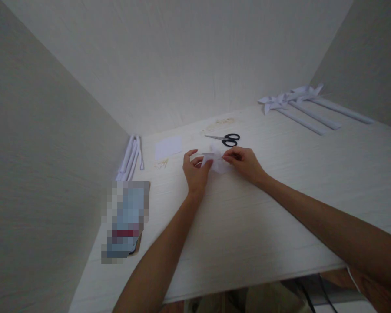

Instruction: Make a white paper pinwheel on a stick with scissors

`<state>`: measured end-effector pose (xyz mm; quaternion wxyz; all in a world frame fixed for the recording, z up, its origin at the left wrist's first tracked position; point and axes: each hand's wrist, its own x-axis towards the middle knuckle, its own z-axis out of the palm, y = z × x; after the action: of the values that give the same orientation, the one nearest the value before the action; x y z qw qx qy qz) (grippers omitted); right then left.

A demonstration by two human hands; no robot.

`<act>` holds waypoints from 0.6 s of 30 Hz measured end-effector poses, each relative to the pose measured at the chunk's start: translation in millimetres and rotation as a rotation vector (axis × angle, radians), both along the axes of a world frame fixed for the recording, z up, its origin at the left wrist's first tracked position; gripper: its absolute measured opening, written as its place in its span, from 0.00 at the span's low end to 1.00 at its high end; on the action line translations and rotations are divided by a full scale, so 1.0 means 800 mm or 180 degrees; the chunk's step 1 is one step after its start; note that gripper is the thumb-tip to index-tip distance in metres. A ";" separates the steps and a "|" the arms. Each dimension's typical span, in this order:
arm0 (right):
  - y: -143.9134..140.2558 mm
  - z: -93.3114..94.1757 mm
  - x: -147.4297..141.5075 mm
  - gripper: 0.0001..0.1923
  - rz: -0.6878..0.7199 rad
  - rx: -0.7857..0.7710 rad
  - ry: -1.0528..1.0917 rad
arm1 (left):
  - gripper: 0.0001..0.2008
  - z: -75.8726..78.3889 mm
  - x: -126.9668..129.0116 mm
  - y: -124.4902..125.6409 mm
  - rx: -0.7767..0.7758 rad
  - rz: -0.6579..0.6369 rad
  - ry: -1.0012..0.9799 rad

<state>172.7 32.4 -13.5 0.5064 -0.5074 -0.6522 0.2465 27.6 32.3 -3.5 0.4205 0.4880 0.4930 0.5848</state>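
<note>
Between my hands, a little above or on the white table, is a white paper piece with petal-like flaps (217, 164). My left hand (196, 170) pinches its left side between thumb and fingers, with the index finger raised. At the paper's right side, my right hand (243, 161) has its thumb and fingertips pressed together on it; whether they also hold something small cannot be made out. Just beyond the paper lie scissors with black handles (226, 138), blades pointing left. A flat white sheet of paper (168, 148) rests to the left of my left hand.
Small pale slivers (161, 164) lie by the sheet, and more pale bits (225, 121) lie behind the scissors. Several rolled paper tubes (130, 156) lean at the left wall. Paper flowers on tube stems (308, 111) lie at the back right. A blurred phone-like object (128, 217) sits front left.
</note>
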 end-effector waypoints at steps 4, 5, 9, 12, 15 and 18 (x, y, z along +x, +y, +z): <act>-0.001 0.001 0.000 0.05 -0.0011 -0.0011 -0.0035 | 0.24 0.000 0.000 0.001 0.0004 0.0043 -0.0032; -0.002 0.001 -0.001 0.05 -0.0021 -0.0015 -0.0048 | 0.24 0.000 0.000 0.001 -0.0001 0.0030 -0.0044; -0.002 0.001 -0.002 0.05 -0.0035 0.0006 -0.0113 | 0.23 0.001 0.002 0.000 -0.0006 -0.0027 -0.0039; -0.003 0.002 -0.003 0.05 -0.0065 0.0053 -0.0191 | 0.23 0.002 0.003 -0.001 0.0003 -0.0056 0.0005; -0.004 0.003 -0.004 0.04 -0.0135 0.0106 -0.0291 | 0.23 0.003 0.003 -0.001 -0.0012 -0.0066 0.0012; -0.005 0.004 -0.005 0.04 -0.0202 0.0144 -0.0391 | 0.23 0.003 0.003 0.000 -0.0020 -0.0083 0.0008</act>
<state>168.9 28.5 -10.6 0.4843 -0.5304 -0.6710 0.1839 30.1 32.0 -1.5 0.4289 0.4938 0.4889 0.5772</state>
